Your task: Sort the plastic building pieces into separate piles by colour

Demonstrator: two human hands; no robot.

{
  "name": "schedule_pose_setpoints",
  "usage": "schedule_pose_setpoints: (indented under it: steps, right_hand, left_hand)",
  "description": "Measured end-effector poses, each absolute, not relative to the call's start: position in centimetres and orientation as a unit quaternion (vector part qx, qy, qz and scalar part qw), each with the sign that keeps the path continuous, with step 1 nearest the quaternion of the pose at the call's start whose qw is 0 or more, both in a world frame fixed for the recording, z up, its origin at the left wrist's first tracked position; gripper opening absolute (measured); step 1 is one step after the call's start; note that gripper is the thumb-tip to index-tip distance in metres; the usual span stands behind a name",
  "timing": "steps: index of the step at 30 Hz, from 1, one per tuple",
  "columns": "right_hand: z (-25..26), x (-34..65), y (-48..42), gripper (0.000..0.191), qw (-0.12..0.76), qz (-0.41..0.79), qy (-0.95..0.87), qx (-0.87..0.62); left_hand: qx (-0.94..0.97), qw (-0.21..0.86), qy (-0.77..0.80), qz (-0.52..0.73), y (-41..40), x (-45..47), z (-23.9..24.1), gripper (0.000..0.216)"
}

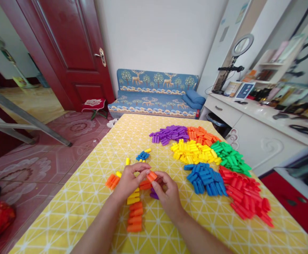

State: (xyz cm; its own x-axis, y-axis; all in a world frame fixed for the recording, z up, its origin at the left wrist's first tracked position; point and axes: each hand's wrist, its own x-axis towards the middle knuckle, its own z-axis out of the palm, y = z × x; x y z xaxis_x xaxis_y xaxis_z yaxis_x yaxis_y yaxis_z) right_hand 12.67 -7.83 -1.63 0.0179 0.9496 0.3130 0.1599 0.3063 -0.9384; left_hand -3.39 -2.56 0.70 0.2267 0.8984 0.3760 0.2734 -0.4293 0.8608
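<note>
Over the middle of the table, my left hand (133, 179) and my right hand (167, 188) pinch a small orange plastic piece (151, 176) between them. Under and around the hands lie joined pieces: an orange group (135, 217) nearest me, a yellow group (133, 196) above it, and another orange group (112, 181) left of my left hand. Partly behind my right hand is a purple piece (154, 193). Farther off sits a small blue group (142, 156) with a yellow piece (148, 150) at its corner. My hands cover part of this arrangement.
Sorted piles of loose pieces curve along the right: purple (171, 134), orange (203, 135), yellow (194, 151), green (231, 157), blue (206, 179) and red (246, 194). They rest on a yellow patterned tablecloth (71, 215). A blue sofa (156, 97) stands beyond the table, a white dresser (265, 127) at right.
</note>
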Motion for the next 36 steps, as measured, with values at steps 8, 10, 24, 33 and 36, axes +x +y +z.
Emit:
schedule_pose_setpoints:
  steps: [8,10,24,33,36]
  right_hand:
    - [-1.94,12.76,-7.48,0.020,0.555,0.350,-0.589,-0.472]
    - [-1.97,12.85,-7.36,0.019,0.558,0.349,-0.580,-0.481]
    - [-1.67,13.31,-7.38,0.015,0.575,0.339,-0.562,-0.489]
    - [-1.57,13.31,-7.40,0.016,0.575,0.348,-0.556,-0.489]
    - [-1.57,13.32,-7.39,0.016,0.577,0.348,-0.556,-0.487]
  left_hand:
    - [0.701,0.382,0.410,0.442,-2.76,-3.11,0.81,0.013]
    - [0.702,0.387,0.410,0.436,-2.80,-3.05,0.78,0.014]
    - [0.700,0.383,0.416,0.436,-2.65,-3.00,0.29,0.016]
    - [0.701,0.387,0.414,0.433,-2.65,-3.04,0.11,0.017]
    - [0.701,0.391,0.413,0.430,-2.62,-3.03,0.05,0.018]
